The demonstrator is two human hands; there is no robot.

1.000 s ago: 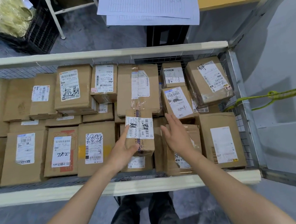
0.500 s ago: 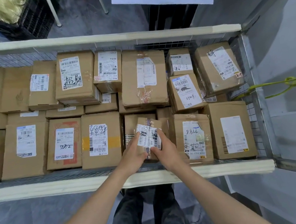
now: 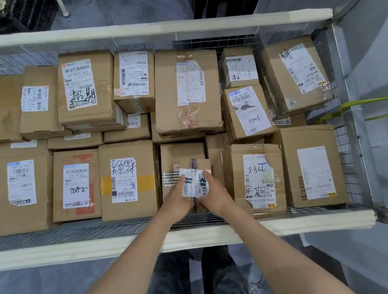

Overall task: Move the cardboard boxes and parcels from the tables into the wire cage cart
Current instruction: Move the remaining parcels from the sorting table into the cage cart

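Observation:
A small cardboard parcel [image 3: 195, 178] with a white label and dark tape sits in a gap near the front of the wire cage cart [image 3: 174, 241]. My left hand [image 3: 178, 202] grips its left side and my right hand [image 3: 213, 196] grips its right side, thumbs on the label. The parcel lies on a taped box [image 3: 180, 160] between a yellow-taped box [image 3: 128, 180] and a box marked 7766 [image 3: 255, 178]. Several other labelled boxes fill the cart.
The cart's padded front rail and back rail [image 3: 142, 32] frame the load. A wire mesh side wall [image 3: 346, 145] closes the right end, with a green strap [image 3: 375, 108] tied to it. My legs [image 3: 192, 281] stand at the front rail on a grey floor.
The small parcel has come down from above the stack toward me into the front gap. Both hands closed in on its sides; the right hand went from open to gripping.

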